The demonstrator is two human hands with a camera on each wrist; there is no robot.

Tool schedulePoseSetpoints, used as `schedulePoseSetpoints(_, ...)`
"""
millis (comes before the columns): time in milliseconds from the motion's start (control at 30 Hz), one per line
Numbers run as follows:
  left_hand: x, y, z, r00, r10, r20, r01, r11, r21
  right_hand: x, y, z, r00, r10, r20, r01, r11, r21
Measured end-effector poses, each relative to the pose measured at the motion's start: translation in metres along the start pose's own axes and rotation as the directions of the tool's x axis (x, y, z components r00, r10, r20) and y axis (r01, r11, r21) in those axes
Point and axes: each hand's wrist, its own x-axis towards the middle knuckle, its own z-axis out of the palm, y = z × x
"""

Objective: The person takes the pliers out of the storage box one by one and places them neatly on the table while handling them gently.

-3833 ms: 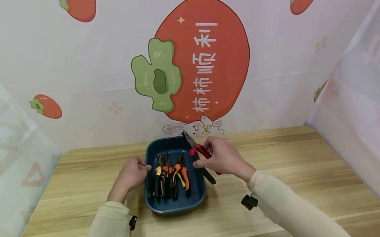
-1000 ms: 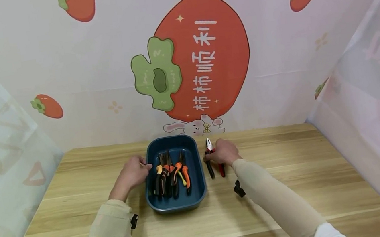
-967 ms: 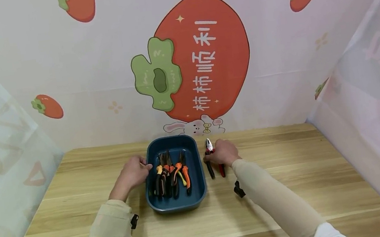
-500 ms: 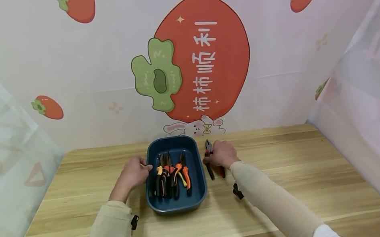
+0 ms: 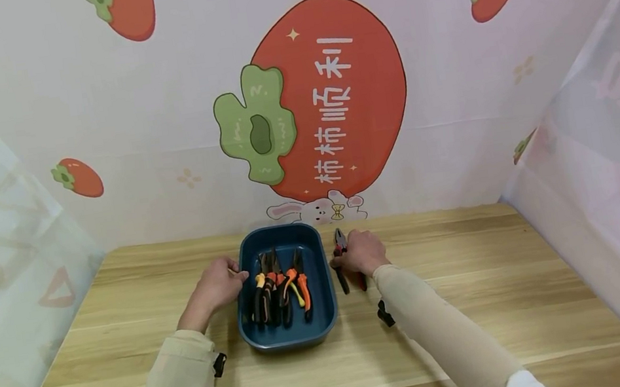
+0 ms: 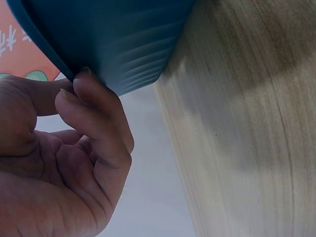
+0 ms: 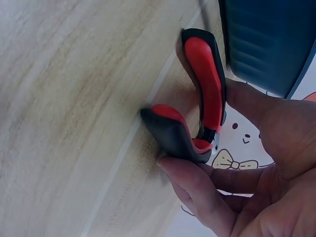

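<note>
My left hand (image 5: pixel 220 284) pinches the left rim of a dark blue plastic tray (image 5: pixel 291 340); in the left wrist view, thumb and curled fingers (image 6: pixel 103 113) meet at that rim. Inside the tray lie several pliers (image 5: pixel 270 291) side by side, with black, orange and yellow handles, noses toward the back wall. Just right of the tray, red-and-black pliers (image 5: pixel 340 239) lie on the table, nose also toward the wall. My right hand (image 5: pixel 363 253) grips them near the pivot, thumb on one handle and fingers on the other. Their handles (image 7: pixel 207 84) stand spread in the right wrist view.
The wooden table (image 5: pixel 454 332) ends at a white cloth backdrop (image 5: pixel 167 194) printed with persimmons. Cloth panels also rise along the left and right sides. A black strap piece (image 5: pixel 385 314) sticks out from the right sleeve, and another (image 5: pixel 219 364) from the left.
Earlier the right hand held the red-and-black pliers over the tray's right rim; they then came down onto the table beside it. Over the last second little moves, and the left hand keeps its place.
</note>
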Motion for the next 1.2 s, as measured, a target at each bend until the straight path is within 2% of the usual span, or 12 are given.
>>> schedulePoseSetpoints(367,-0.002,-0.001,0.001,1.000,-0.016,0.006,0.016,1.000,-0.010,-0.005,0.004,0.009,0.999,0.020,-0.044,-0.019,1.000,0.022)
schedulePoseSetpoints(633,-0.003,-0.001,0.001,1.000,-0.027,-0.003,0.027,0.999,-0.017,-0.010,0.012,0.010,0.999,0.027,-0.030,-0.023,0.993,0.120)
schedulePoseSetpoints(767,-0.003,-0.001,0.002,1.000,-0.021,-0.008,0.021,1.000,-0.010,-0.014,0.017,0.005,1.000,0.009,-0.014,-0.007,0.984,0.179)
schedulePoseSetpoints(1200,-0.002,0.002,0.003,1.000,-0.014,-0.012,0.014,1.000,0.002,-0.031,0.021,-0.018,0.998,0.002,-0.068,0.011,0.982,0.189)
